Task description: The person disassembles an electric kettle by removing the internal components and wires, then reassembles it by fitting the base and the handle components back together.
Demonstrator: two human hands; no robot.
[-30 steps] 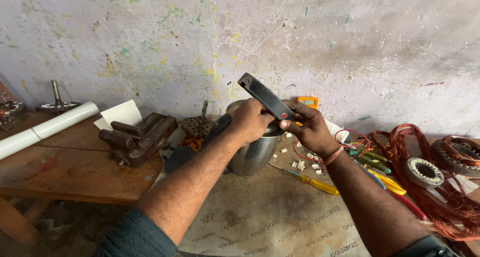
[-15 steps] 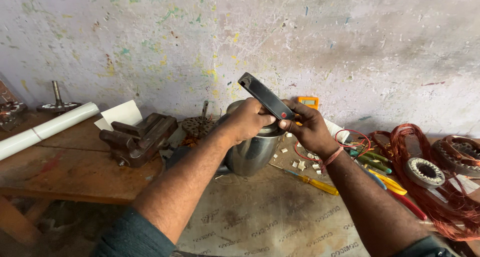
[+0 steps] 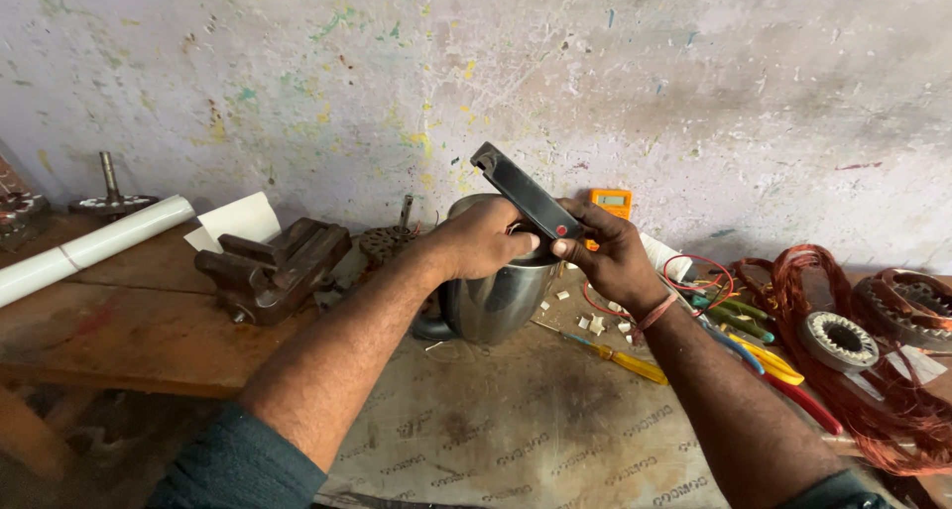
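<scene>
A shiny steel jar (image 3: 493,301) stands on the workbench in the middle of the view. My left hand (image 3: 481,239) grips its rim from the left. My right hand (image 3: 607,254) holds a long black handle-shaped part (image 3: 523,192) that slants up to the left above the jar's mouth. The lower end of this black part lies between the fingers of both hands. The jar's inside is hidden by my hands.
A rusty bench vise (image 3: 273,265) sits to the left, beside a white tube (image 3: 89,244). A yellow-handled screwdriver (image 3: 615,355), an orange meter (image 3: 610,204), pliers (image 3: 746,340) and copper-wound motor stators (image 3: 843,339) lie at the right. A stained wall (image 3: 694,73) stands close behind.
Both hands and the jar have stayed almost in place. The view has shifted only slightly.
</scene>
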